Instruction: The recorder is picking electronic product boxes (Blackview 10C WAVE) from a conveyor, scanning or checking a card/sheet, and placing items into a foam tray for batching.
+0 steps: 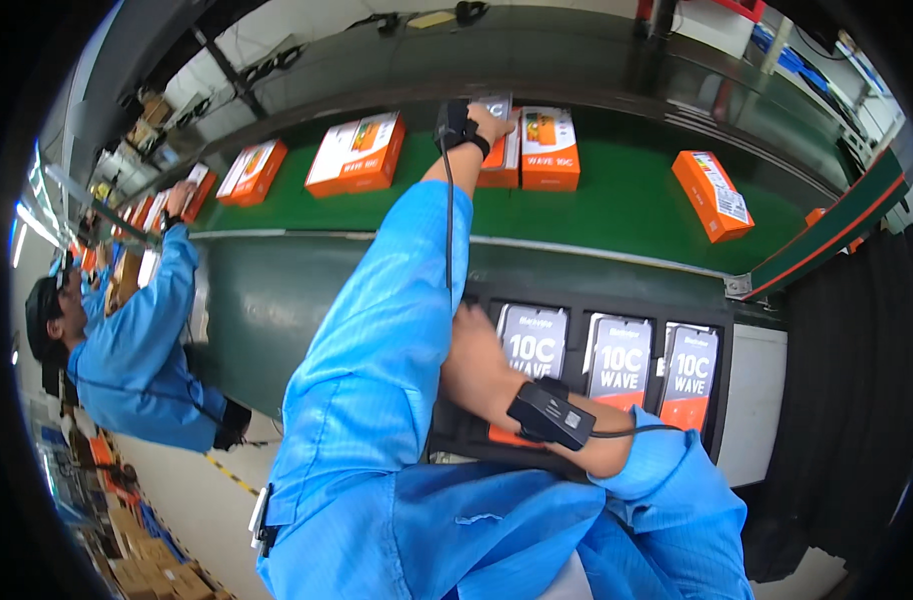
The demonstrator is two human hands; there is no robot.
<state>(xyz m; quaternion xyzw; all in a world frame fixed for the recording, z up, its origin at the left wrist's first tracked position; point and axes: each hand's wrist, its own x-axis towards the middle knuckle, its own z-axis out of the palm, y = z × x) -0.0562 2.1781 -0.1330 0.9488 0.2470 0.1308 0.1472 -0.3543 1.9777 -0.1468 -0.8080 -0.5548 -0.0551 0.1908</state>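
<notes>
My left hand (485, 124) reaches far out over the green conveyor belt (627, 215), fingers closed on a phone (498, 104) with a printed screen sticker, above an orange box (504, 165). A black band sits on that wrist. My right hand (474, 335) rests at the left end of a black tray (577, 302), beside the leftmost of three stickered phones (534, 341). Its fingers are hidden behind my left sleeve. A black device is strapped to my right wrist (552, 414).
More orange boxes lie on the belt: one (550, 150) beside my left hand, others to the left (357, 155) (252, 172) and right (714, 195). A co-worker in blue (127, 350) at the left reaches a hand (180, 196) to a box.
</notes>
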